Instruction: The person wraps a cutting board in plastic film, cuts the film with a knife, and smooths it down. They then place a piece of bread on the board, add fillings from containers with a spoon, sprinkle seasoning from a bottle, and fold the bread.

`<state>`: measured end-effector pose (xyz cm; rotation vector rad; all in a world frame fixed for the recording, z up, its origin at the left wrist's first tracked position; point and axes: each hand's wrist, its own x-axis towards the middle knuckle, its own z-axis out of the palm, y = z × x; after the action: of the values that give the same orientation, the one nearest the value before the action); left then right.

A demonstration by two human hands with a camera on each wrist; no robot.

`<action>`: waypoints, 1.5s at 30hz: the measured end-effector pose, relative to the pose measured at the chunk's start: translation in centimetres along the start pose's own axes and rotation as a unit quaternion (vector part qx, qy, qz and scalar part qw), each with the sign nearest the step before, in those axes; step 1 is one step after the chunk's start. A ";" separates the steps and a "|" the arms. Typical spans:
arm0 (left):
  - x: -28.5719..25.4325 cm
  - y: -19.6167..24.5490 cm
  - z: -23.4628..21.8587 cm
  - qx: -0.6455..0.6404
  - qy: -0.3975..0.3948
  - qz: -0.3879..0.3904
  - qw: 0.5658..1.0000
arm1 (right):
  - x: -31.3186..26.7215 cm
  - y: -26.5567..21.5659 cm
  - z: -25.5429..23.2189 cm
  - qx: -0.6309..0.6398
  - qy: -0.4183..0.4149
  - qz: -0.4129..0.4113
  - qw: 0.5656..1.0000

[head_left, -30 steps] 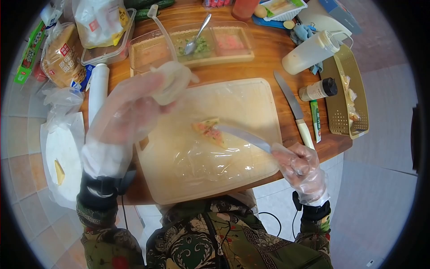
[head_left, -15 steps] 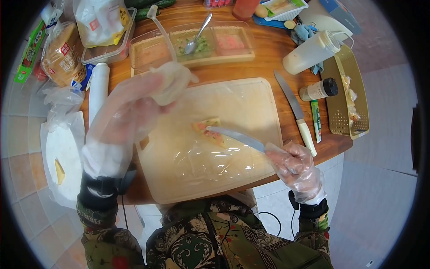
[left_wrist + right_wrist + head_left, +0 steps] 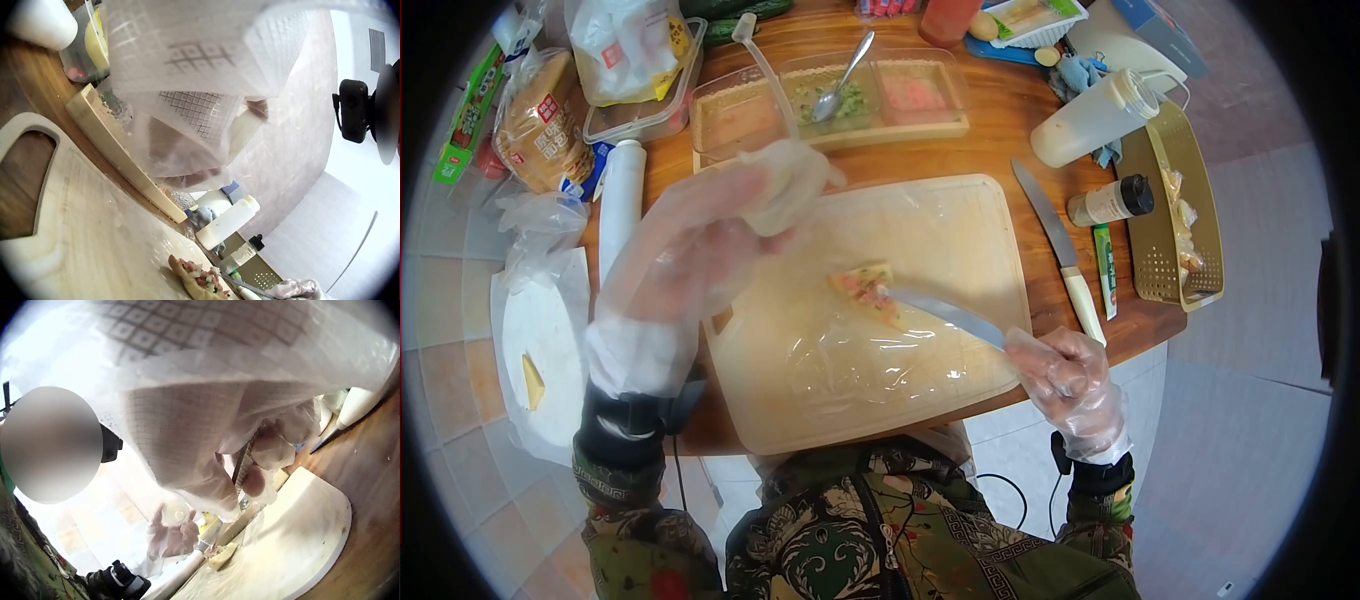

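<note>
My gloved left hand (image 3: pixel 685 240) is raised over the upper left of the cutting board (image 3: pixel 965 225), fingers curled round a pale rounded object (image 3: pixel 785 190), blurred in the head view. On the board lies a small wedge (image 3: pixel 868 292) with pink and green bits on top; the left wrist view shows the same topped wedge (image 3: pixel 199 278) near the lower edge. My gloved right hand (image 3: pixel 1072 388) grips a knife (image 3: pixel 960 320) low at the right, its blade pointing left with the tip at the wedge's topping. Clear film (image 3: pixel 850 360) covers part of the board.
Behind the board stands a divided tray (image 3: pixel 955 128) with a spoon (image 3: pixel 850 75) in it. Right of the board are a second knife (image 3: pixel 1055 230), a black-capped jar (image 3: pixel 1105 202), a squeeze bottle (image 3: pixel 1090 120) and a basket (image 3: pixel 1145 240). Bagged bread (image 3: pixel 545 130) is at the left.
The right hand and knife shifted a little left, then back right, with the blade tip moving over the wedge's topping. The left hand has stayed in place.
</note>
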<state>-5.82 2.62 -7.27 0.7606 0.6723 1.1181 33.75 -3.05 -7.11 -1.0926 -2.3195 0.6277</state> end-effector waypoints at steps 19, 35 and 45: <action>-0.2 0.0 1.1 0.012 0.072 0.005 0.997 | 0.0 0.3 0.5 -0.034 0.001 -0.034 0.999; 0.4 1.1 1.2 0.044 -0.007 -0.015 0.999 | -0.3 -1.2 -0.9 0.021 -0.005 0.034 0.999; 0.3 0.5 0.9 0.035 -0.017 -0.004 0.999 | -1.1 0.0 -1.2 0.011 -0.022 0.006 1.000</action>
<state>-5.24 2.87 -6.38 0.8339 0.6880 1.0761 35.13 -3.71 -6.44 -1.0928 -2.3392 0.6867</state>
